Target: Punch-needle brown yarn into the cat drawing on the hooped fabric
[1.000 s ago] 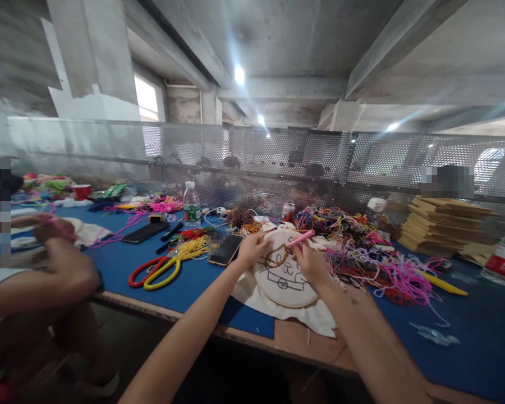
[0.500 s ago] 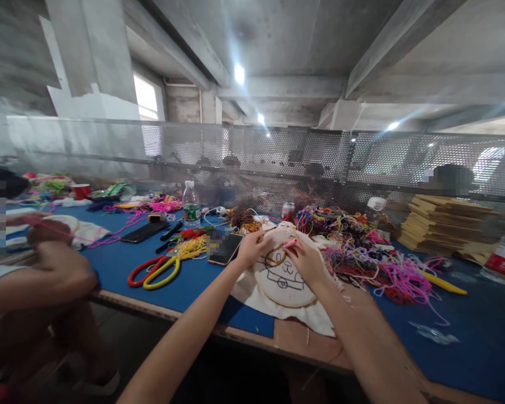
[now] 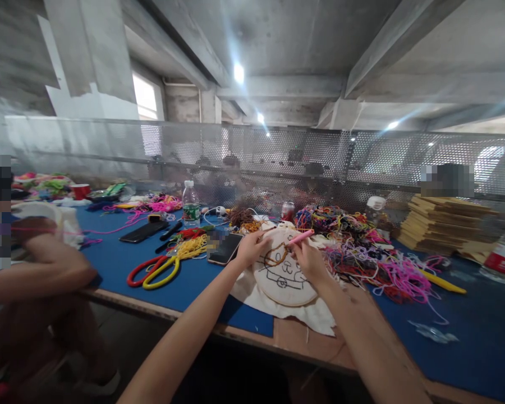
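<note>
Gripping pink tool (image 3: 302,237) — right grip (image 3: 308,253), white hoop (image 3: 285,280) just below.

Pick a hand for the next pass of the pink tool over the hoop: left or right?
Right, I'd say. The right hand grips the pink tool over the hoop; the left hand holds the hoop's left side and would probably have to let go.

A blue-topped counter (image 3: 480,342) with bare brown edging carries red-and-yellow-handled scissors (image 3: 175,264), a black smartphone (image 3: 143,231) and a clear green-labelled plastic bottle (image 3: 191,212). Farther right lie tangled multicoloured yarn (image 3: 334,223), stacked tan sheets (image 3: 444,224) and a crumpled clear plastic wrapper (image 3: 434,335).
</note>
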Demonstrator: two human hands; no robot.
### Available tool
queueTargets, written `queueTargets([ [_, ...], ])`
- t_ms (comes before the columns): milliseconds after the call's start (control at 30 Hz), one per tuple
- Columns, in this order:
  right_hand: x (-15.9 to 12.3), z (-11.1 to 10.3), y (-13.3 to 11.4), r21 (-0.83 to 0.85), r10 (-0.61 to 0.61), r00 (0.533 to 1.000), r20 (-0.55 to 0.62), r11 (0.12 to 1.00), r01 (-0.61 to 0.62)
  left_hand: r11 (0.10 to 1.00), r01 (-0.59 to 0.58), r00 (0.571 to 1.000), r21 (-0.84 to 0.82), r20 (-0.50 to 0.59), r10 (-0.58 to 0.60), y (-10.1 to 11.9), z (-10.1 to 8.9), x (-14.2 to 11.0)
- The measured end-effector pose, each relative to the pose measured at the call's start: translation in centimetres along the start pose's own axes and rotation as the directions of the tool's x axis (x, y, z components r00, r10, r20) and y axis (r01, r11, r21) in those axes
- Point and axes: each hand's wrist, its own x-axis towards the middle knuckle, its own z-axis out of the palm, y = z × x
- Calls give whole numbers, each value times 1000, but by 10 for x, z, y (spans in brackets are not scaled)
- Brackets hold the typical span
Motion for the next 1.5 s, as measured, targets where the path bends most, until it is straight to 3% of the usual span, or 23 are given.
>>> queueTargets([
  [667,0,2,4,4,-24,1000,4,1000,24,1000,5,1000,14,15,-5,1,-1,-1],
  [900,2,1,5,-57,-238,965,-111,971,233,1000,3,1000,25,-17,-3,4,-2,-1],
  [1067,3,1,1,-74,-289,946,-144,957,281,1000,-7,999,8,-32,7,6,-3,-2],
  [1200,1,3,-7,-162,-251,965,-81,958,236,1000,-12,1000,4,-20,12,7,-5,-1],
  [1333,0,4,-7,-158,-233,966,-112,964,214,1000,-22,1000,-2,-14,22,5,-4,-1],
  [1500,0,1,-4,-27,-6,993,-114,1000,3,1000,-29,999,-1,-26,29,2,-2,0],
])
